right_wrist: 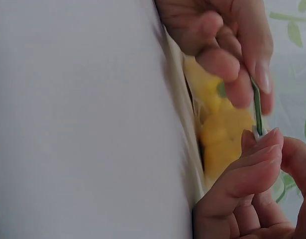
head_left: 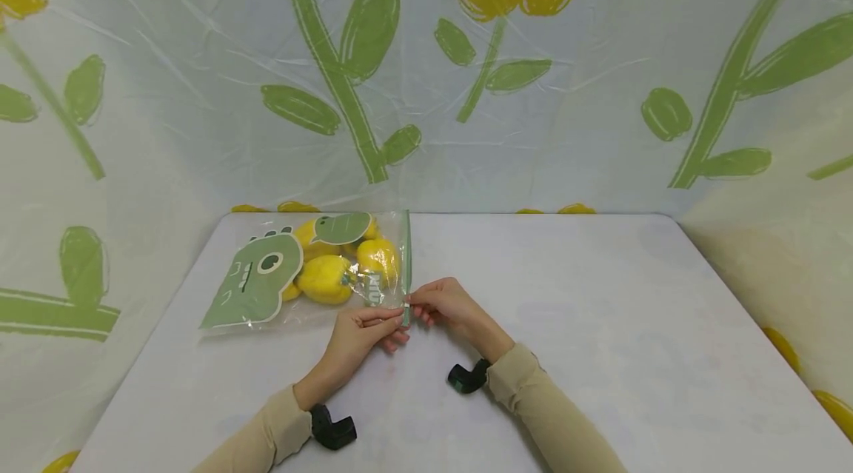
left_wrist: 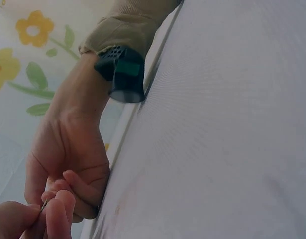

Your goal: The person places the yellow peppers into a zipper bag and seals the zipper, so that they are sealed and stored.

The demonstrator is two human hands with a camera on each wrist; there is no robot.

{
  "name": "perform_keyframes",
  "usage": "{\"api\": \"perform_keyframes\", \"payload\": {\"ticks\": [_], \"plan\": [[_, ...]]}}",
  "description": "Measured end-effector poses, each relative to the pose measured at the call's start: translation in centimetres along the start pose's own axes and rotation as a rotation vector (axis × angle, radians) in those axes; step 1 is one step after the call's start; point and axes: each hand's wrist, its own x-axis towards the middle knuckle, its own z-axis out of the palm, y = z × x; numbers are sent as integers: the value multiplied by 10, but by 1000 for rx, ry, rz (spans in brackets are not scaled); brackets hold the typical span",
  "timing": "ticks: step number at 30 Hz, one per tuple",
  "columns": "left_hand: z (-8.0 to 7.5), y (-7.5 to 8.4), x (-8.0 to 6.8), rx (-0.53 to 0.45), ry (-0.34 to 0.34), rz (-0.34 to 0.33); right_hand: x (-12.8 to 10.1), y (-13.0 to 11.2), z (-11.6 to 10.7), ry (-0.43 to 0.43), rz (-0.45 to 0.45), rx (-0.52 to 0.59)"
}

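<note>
A clear zip bag (head_left: 249, 288) with a green cartoon dinosaur print lies on the table, its green zipper edge (head_left: 407, 251) facing right. Inside it are several yellow bell peppers (head_left: 324, 279). My left hand (head_left: 363, 332) pinches the near end of the zipper edge between thumb and fingers. Just beyond, my right hand (head_left: 460, 314) pinches the small white slider (right_wrist: 256, 131) on the green zipper strip (right_wrist: 257, 107). Both hands are close together at the bag's near right corner. In the left wrist view, the fingers hide most of the strip.
The bag lies on the left half of a white-covered table (head_left: 600, 325). A flower-printed cloth (head_left: 566, 147) hangs behind the table and along both sides. Black wrist cameras (head_left: 333, 428) sit below both sleeves.
</note>
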Motion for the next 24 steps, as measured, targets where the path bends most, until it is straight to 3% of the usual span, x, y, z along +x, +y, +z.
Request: {"api": "perform_keyframes", "payload": {"ticks": [10, 14, 20, 24], "plan": [[0, -2, 2, 7, -16, 7, 19, -4, -4, 76, -21, 27], [2, -3, 2, 31, 7, 12, 19, -3, -5, 51, -36, 24], [11, 0, -3, -5, 27, -79, 17, -1, -6, -10, -59, 15], [17, 2, -5, -33, 80, -79, 18, 1, -7, -18, -59, 31]]}}
